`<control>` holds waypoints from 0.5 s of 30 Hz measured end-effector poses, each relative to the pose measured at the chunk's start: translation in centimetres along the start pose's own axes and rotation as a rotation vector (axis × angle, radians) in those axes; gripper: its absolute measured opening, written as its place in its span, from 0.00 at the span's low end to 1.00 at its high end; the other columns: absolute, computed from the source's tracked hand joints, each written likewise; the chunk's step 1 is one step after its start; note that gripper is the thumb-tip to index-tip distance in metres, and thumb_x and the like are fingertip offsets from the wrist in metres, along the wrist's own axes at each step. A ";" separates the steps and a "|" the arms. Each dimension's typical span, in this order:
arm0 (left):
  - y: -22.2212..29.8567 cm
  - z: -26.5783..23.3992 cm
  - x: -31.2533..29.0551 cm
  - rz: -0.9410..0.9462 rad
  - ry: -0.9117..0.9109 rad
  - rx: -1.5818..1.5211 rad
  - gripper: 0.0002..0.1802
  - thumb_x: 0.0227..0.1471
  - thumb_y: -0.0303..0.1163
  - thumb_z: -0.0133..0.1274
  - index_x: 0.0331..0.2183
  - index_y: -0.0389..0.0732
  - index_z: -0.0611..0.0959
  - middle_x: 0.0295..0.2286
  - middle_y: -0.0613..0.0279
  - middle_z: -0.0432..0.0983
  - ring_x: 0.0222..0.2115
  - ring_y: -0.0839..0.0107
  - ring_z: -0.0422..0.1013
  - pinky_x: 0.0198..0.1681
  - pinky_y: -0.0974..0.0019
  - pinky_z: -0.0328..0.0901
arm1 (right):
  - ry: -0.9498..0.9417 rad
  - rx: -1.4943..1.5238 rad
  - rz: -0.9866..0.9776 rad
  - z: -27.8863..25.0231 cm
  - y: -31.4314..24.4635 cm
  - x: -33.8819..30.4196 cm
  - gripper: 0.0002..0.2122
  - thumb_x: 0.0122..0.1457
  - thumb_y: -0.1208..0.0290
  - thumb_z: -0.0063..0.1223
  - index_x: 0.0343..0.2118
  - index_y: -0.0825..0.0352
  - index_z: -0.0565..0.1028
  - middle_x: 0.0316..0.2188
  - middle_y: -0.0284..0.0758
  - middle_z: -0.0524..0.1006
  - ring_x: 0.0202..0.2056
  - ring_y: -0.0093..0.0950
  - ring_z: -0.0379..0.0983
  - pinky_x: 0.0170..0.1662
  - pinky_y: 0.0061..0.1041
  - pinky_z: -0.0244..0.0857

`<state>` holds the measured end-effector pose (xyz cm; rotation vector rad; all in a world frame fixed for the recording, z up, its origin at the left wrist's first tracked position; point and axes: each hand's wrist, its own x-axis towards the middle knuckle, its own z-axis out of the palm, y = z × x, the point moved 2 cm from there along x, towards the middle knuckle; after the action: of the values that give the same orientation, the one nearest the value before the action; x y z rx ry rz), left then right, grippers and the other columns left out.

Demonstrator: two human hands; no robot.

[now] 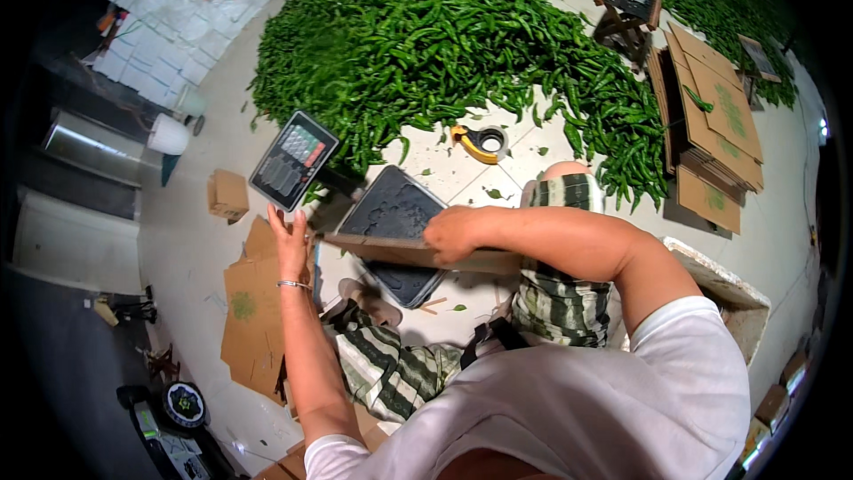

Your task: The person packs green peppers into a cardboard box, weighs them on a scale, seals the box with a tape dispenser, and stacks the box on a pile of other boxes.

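Note:
A brown cardboard piece [391, 246], seen nearly edge-on, lies across the black platform [387, 200] of a weighing scale. My right hand [453, 235] is closed on its upper edge, with the fingers curled over. At the left end of the cardboard is my left hand [291, 240], its fingers stretched upward and apart. Those fingertips come close to the lower edge of the scale's keypad display [295, 160]; whether they touch it or the cardboard, I cannot tell. A yellow tape dispenser [481, 143] with a roll sits on the floor beyond the platform.
Green chili peppers [426, 44] form a wide heap ahead. Flattened cartons [715, 116] stack at right, near a small stool [626, 18]. Loose cardboard [249, 311] and a small box [228, 195] lie left. A pale foam box [755, 302] stands beside my right side.

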<state>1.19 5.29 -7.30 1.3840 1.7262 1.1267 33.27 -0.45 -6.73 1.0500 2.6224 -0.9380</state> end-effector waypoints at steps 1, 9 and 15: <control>-2.8 0.2 1.0 0.030 0.043 0.069 0.47 0.53 0.43 0.54 0.62 0.36 0.45 0.59 0.43 0.48 0.61 0.57 0.47 0.61 0.59 0.45 | 0.009 0.010 -0.075 0.0 -0.9 0.6 0.14 0.48 0.64 0.53 0.31 0.71 0.79 0.32 0.47 0.78 0.39 0.44 0.74 0.43 0.38 0.67; 0.5 3.0 4.1 -0.292 0.051 -0.167 0.59 0.46 0.46 0.61 0.62 0.45 0.35 0.61 0.44 0.42 0.58 0.60 0.51 0.59 0.56 0.49 | 0.091 -0.023 -0.114 0.0 -0.7 4.0 0.13 0.50 0.62 0.52 0.27 0.69 0.80 0.28 0.44 0.79 0.34 0.41 0.77 0.36 0.38 0.70; -8.9 -2.2 7.4 -0.078 0.093 0.235 0.58 0.45 0.44 0.62 0.62 0.38 0.41 0.62 0.48 0.38 0.61 0.61 0.43 0.60 0.59 0.46 | 0.206 -0.046 -0.127 -1.7 -2.7 6.6 0.15 0.52 0.58 0.53 0.27 0.67 0.80 0.29 0.41 0.80 0.34 0.38 0.77 0.34 0.36 0.70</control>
<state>-6.19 11.33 -14.27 1.4064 2.0143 0.9835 26.68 2.80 -6.46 1.0294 2.8945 -0.8292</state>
